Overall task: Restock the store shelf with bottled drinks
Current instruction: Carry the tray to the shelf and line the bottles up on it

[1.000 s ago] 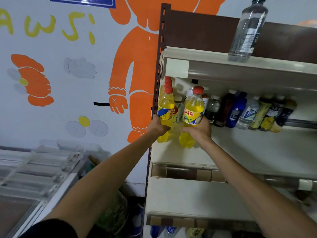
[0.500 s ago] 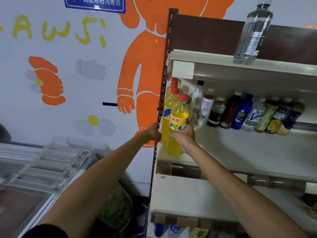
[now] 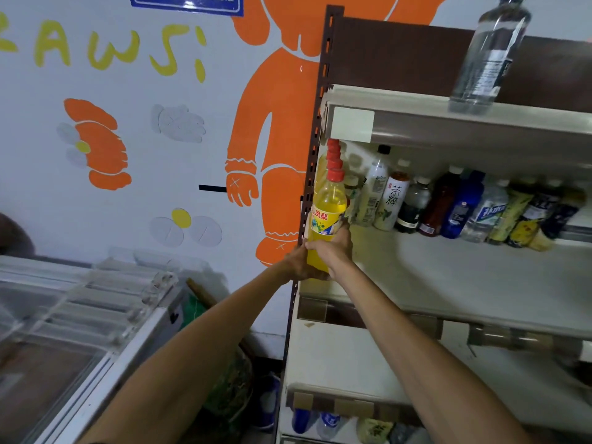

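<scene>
A yellow drink bottle (image 3: 328,203) with a red cap stands at the left end of the middle shelf (image 3: 448,277), in front of a row of like bottles of which only the red caps (image 3: 333,153) show. My right hand (image 3: 333,251) grips the front bottle around its lower half. My left hand (image 3: 293,262) is against the bottle's base from the left, beside the brown shelf upright (image 3: 315,139), fingers curled round the bottom and partly hidden.
Several assorted bottles (image 3: 464,209) line the back of the middle shelf. A clear water bottle (image 3: 487,59) stands on the top shelf. More bottles (image 3: 330,424) sit on the bottom shelf. A glass-lidded freezer chest (image 3: 80,315) stands at the lower left.
The two yellow bottles, held side by side a second ago, are now lined up one behind the other at the shelf's left end. Both hands have come together on the front bottle.
</scene>
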### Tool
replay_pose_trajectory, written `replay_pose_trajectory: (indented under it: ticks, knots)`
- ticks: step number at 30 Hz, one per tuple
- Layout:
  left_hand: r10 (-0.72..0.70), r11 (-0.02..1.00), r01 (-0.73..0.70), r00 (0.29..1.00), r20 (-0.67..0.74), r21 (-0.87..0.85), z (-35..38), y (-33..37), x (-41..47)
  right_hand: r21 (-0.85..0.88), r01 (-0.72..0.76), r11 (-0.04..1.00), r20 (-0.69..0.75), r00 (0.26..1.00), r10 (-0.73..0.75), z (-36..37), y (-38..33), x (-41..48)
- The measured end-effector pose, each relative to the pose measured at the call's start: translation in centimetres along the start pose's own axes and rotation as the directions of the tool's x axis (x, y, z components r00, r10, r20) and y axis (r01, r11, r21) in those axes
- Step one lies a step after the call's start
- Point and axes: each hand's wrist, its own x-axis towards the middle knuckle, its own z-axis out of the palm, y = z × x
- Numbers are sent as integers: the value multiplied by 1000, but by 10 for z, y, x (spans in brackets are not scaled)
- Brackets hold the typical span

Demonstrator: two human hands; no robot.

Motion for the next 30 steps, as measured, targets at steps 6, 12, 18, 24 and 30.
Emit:
replay_pose_trajectory:
  ticks: [6, 12, 18, 24, 30]
  knots:
    - [6, 999, -3, 997, -82, 39, 6, -36, 29, -34, -9, 999, -16, 1000, 9, 7, 6, 6]
    - [-85, 986, 113, 974, -211, 126, 22, -19, -11, -135, -95, 986, 76, 991, 106, -2, 31, 1]
    - [-249, 965, 262, 914, -321, -3, 47, -4, -56, -329, 45, 943, 56, 998, -28, -46, 37, -37]
    - [71, 975, 58, 832, -550, 214, 72, 15, -105, -444, 120, 888, -67, 984, -167, -91, 41, -86]
    - [366, 899, -227, 857, -363, 374, 132, 42, -134, -629, 122, 768, -104, 966, -238, -150, 73, -154]
